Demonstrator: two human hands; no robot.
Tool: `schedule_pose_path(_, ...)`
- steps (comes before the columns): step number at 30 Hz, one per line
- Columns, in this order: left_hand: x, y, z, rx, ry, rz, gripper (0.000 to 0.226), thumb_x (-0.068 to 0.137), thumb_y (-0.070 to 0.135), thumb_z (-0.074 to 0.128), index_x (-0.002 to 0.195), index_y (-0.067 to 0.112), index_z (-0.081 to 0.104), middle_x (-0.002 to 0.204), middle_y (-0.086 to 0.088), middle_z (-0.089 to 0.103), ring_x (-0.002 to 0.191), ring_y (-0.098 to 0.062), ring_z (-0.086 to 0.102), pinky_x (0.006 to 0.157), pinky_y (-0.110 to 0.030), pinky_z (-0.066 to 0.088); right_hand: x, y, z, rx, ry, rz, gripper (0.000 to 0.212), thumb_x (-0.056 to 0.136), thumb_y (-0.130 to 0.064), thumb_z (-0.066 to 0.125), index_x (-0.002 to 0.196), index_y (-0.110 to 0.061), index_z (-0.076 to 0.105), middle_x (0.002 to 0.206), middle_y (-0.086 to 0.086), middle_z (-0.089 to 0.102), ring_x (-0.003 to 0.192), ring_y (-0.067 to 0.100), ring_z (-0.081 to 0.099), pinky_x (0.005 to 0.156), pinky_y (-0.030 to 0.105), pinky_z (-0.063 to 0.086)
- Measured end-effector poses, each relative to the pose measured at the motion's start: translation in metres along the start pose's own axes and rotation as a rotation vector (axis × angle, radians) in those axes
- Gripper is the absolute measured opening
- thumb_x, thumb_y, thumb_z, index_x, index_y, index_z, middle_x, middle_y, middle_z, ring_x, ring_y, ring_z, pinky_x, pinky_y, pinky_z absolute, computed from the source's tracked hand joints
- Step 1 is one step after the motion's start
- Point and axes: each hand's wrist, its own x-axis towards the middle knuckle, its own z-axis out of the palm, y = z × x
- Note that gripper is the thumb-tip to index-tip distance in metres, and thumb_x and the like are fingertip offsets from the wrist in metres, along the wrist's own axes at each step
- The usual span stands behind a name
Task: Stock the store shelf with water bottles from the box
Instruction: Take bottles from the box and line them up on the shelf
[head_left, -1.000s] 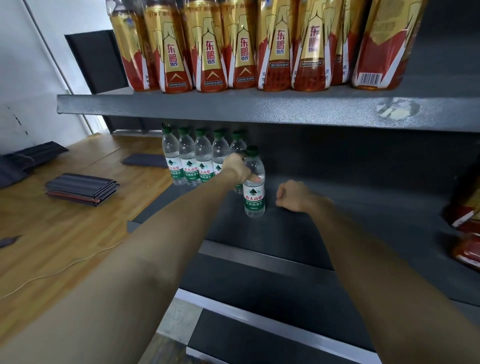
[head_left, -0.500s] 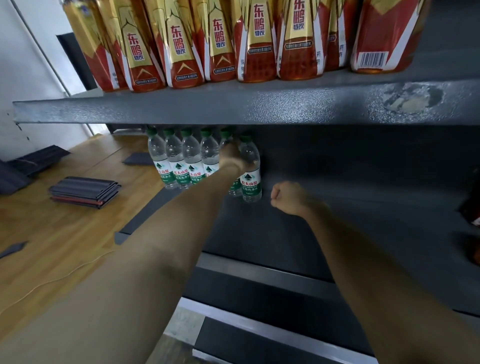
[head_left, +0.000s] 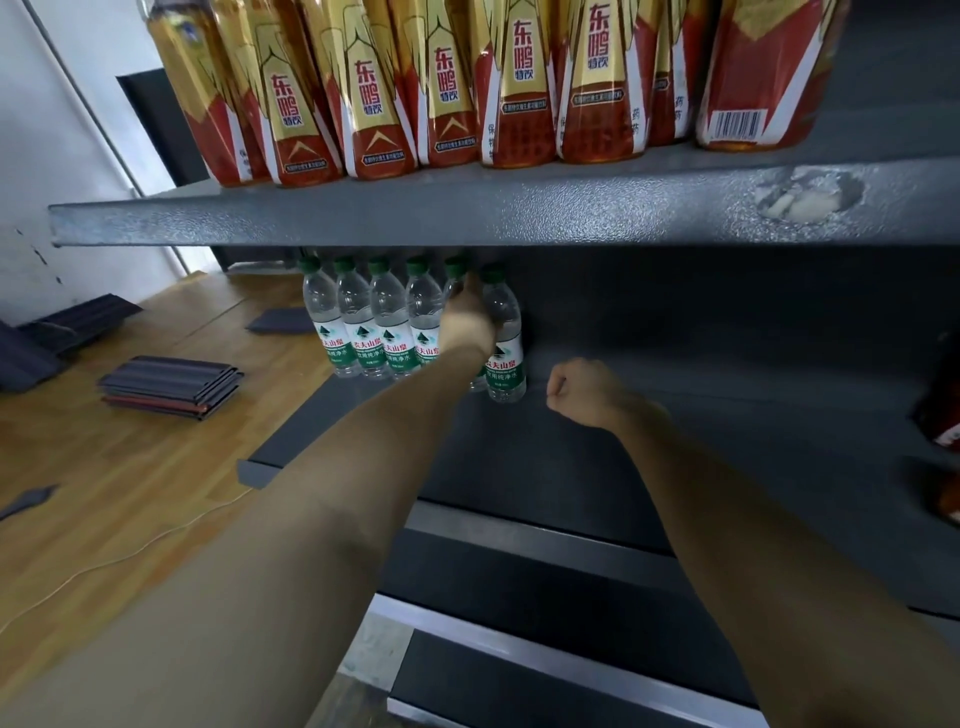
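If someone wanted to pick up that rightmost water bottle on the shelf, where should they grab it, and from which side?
Probably round the clear body above the green label of the rightmost water bottle, coming from the front right. It stands upright, the other bottles crowd its left, the left hand is there, and the upper shelf hangs low over its cap.

L hand (head_left: 467, 327) stretched far fwd, fingers wrapped round a bottle (head_left: 505, 343). R hand (head_left: 582, 392) a closed fist, holding nothing, arm extended.
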Motion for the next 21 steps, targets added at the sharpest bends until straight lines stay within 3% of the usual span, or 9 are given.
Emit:
schedule_pose_path(3,-0.012,-0.004,-0.014,0.105,-0.046,0.039,0.061,0.086,0.002,0.062,0.143,0.01,0.041,0.135,-0.017,0.054,0.121,-0.033,0.054,0.093,-0.035,0.05,-0.007,-0.007,0.003,-0.01,0.002,0.002,0.005,0.078,-0.029,0.063,0.073,-0.03,0.061,0.097,-0.002,0.07,0.091,0.019,0.066,0.086,0.038,0.056)
schedule_pose_path(6,-0.032,-0.007,-0.031,0.213,-0.147,0.041,0.035,0.09,0.018,0.064,0.122,0.007,0.056,0.117,-0.015,0.063,0.106,-0.033,0.061,0.087,-0.038,0.053,-0.022,-0.022,0.004,-0.037,-0.006,-0.001,0.006,0.083,-0.023,0.064,0.086,-0.026,0.068,0.102,-0.001,0.069,0.097,0.02,0.064,0.087,0.032,0.053)
schedule_pose_path(8,-0.045,-0.014,-0.04,0.276,-0.214,0.073,0.031,0.09,0.019,0.063,0.119,0.01,0.055,0.115,-0.013,0.062,0.105,-0.033,0.061,0.086,-0.041,0.053,-0.029,-0.031,0.006,-0.057,0.01,0.002,0.011,0.084,-0.018,0.064,0.093,-0.021,0.071,0.104,0.001,0.069,0.101,0.021,0.063,0.086,0.029,0.05)
schedule_pose_path(11,-0.062,-0.025,-0.054,0.308,-0.275,0.137,0.034,0.088,0.016,0.063,0.12,0.014,0.053,0.115,-0.009,0.06,0.107,-0.031,0.059,0.084,-0.037,0.05,-0.043,-0.046,0.008,-0.073,0.006,0.02,0.008,0.083,-0.017,0.064,0.086,-0.023,0.068,0.103,0.002,0.069,0.101,0.023,0.063,0.084,0.028,0.05)
schedule_pose_path(15,-0.081,-0.036,-0.075,0.293,-0.32,0.149,0.02,0.087,0.018,0.063,0.1,0.017,0.048,0.103,-0.008,0.059,0.089,-0.026,0.053,0.075,-0.034,0.045,-0.065,-0.069,0.01,-0.081,0.019,0.039,0.007,0.082,-0.02,0.065,0.085,-0.025,0.067,0.105,0.002,0.068,0.1,0.022,0.063,0.086,0.029,0.05)
schedule_pose_path(21,-0.109,-0.058,-0.093,0.255,-0.415,0.175,0.008,0.087,0.013,0.055,0.085,0.018,0.048,0.094,-0.007,0.058,0.085,-0.026,0.055,0.074,-0.036,0.049,-0.097,-0.094,0.018,-0.12,0.011,0.085,0.011,0.085,-0.019,0.06,0.092,-0.022,0.067,0.107,0.002,0.066,0.102,0.022,0.062,0.091,0.031,0.05)
